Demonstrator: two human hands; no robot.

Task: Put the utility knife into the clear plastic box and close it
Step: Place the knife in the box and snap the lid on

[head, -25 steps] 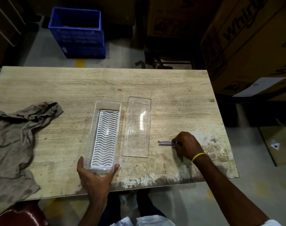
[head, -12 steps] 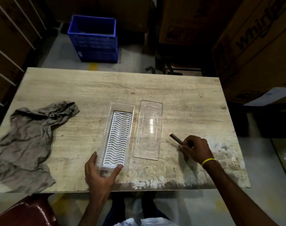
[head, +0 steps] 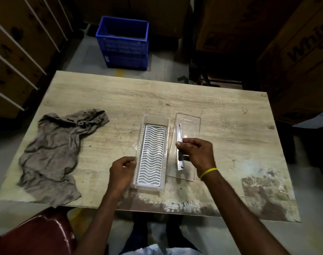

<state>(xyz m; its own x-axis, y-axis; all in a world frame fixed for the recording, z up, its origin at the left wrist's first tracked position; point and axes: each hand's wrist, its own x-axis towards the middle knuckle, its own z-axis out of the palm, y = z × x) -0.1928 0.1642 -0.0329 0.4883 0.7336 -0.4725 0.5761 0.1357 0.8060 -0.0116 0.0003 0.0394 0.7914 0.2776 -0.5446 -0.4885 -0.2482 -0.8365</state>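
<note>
Knife's off the bench now: half a second back my right hand (head: 197, 153) was only tipping it up near the right edge; now the utility knife (head: 179, 144) is lifted and carried left, hanging over the loose lid (head: 191, 124), long axis running front-to-back like the box. Right fingers (head: 187, 141) are clamped on its middle.

Left hand (head: 123, 169) has shifted from the near end of the clear box (head: 155, 119) to its left wall, fingers curled together against the rim; can't tell if it's actually gripping.

So pick is done, drop-in comes next. Box is open, white wavy insert showing, nothing in it.

Knife itself: slim pale metal body, dark slider block mid-length. Blade state unclear, probably retracted, too blurry.
</note>
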